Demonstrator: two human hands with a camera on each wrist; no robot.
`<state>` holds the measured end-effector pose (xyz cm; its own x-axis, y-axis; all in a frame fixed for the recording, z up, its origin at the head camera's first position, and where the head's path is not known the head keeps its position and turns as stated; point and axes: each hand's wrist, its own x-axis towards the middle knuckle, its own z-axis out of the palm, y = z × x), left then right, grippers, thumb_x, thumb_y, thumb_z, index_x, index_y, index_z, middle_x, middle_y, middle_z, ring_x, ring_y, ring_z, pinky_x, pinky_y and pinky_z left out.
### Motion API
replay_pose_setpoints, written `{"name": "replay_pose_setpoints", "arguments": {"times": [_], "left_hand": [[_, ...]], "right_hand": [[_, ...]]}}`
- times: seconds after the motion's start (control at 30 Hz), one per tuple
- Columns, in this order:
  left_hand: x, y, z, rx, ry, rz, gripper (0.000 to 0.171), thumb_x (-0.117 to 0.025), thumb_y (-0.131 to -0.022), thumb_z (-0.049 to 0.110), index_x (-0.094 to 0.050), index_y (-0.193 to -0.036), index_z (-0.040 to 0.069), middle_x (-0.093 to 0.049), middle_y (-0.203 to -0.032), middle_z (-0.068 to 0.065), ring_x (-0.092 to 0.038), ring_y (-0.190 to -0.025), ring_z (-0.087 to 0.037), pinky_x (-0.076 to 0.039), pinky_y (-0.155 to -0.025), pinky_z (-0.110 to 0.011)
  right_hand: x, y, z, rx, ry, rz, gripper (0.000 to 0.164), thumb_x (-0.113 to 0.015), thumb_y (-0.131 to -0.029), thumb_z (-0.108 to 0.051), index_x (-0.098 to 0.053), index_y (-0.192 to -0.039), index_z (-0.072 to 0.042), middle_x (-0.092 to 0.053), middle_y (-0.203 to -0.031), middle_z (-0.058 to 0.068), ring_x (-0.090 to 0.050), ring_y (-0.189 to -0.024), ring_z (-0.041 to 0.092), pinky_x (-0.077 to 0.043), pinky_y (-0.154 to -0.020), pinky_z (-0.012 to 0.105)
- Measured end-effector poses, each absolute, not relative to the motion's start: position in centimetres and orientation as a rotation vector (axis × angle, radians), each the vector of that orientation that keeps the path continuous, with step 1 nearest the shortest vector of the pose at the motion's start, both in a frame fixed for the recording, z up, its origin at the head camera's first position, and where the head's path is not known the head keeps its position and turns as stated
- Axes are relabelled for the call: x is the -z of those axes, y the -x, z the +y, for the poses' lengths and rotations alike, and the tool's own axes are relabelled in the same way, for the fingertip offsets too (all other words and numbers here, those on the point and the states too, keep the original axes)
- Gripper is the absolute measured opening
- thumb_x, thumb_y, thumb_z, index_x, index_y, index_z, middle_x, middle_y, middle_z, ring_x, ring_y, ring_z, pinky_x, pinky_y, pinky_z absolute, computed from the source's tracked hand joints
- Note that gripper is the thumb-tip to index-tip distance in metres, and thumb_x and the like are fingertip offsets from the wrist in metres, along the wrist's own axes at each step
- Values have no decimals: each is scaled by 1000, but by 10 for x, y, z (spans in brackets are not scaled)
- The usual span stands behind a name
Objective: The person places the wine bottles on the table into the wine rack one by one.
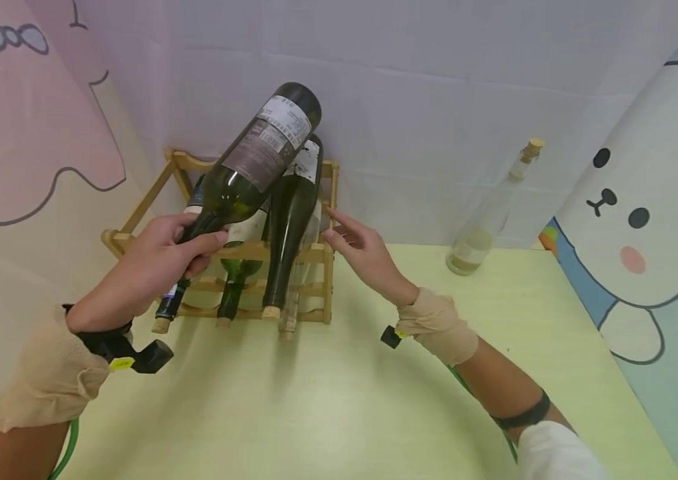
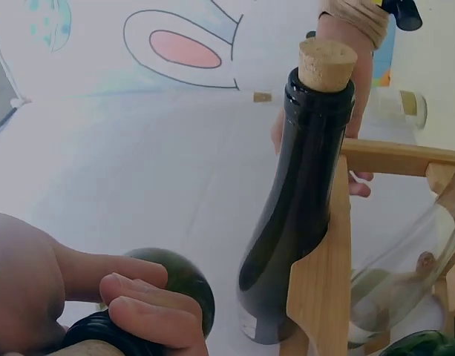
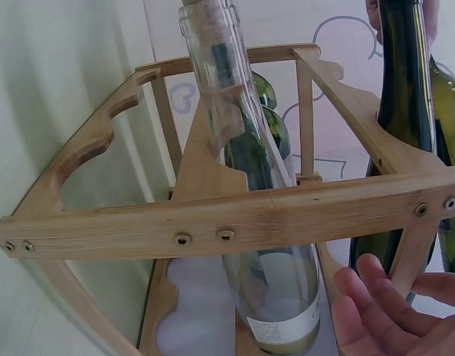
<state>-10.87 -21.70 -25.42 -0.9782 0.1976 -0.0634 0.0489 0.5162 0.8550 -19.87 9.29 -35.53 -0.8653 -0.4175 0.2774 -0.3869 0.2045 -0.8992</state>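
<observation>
My left hand (image 1: 165, 257) grips the neck of a dark green wine bottle (image 1: 261, 150). This bottle is tilted above a wooden wine rack (image 1: 331, 283), its labelled base up and towards the back. Below it, another dark wine bottle (image 1: 292, 220) lies on the rack's top tier, its corked neck towards me. My right hand (image 1: 369, 257) is at the rack's right side, its fingers loosely bent beside the corner post; whether they touch the wood is hard to tell. The right wrist view shows those fingers (image 3: 368, 297) close to a dark bottle (image 3: 405, 81).
Lower in the rack lie a green bottle (image 1: 241, 270), a dark bottle with a blue label (image 1: 179, 293) and a clear corked bottle (image 3: 275, 289). A clear corked bottle (image 1: 485, 230) stands on the pale table (image 1: 435, 427) at the right. Printed curtains (image 1: 399, 100) hang close behind.
</observation>
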Motion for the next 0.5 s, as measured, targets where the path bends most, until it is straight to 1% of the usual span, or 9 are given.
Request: {"name": "replay_pose_setpoints", "arguments": {"times": [0.1,0.17,0.27,0.5], "left_hand": [[258,107,-219,-1520,-190,2556,38,-54,-115,33,-51,-127,-3,-45,-78,-4,-42,-66,-20,-36,-59,-36],[260,105,-219,-1564,-180,2539,37,-53,-115,30,-49,-127,-5,-46,-78,-3,-43,-66,-19,-37,-60,-35],[264,102,-220,-1616,-174,2536,34,-52,-116,27,-50,-123,-5,-47,-77,-2,-44,-66,-19,-38,-62,-34],[272,95,-225,-1696,-138,2504,36,-50,-116,29,-49,-124,-6,-45,-79,-1,-45,-67,-19,-36,-63,-35]], "right_hand": [[357,200,92,1813,810,2413,52,-57,-112,-18,-47,-162,-8,-74,-121,17,-69,-102,26,-51,-87,34],[358,200,93,1834,816,2397,52,-57,-112,-17,-47,-161,-7,-73,-121,18,-69,-102,27,-51,-87,35],[358,201,93,1855,821,2380,51,-57,-112,-16,-47,-161,-5,-73,-120,19,-69,-101,26,-50,-86,35],[359,202,91,1864,833,2379,51,-58,-111,-15,-48,-160,-4,-74,-118,18,-68,-98,22,-50,-84,34]]}}
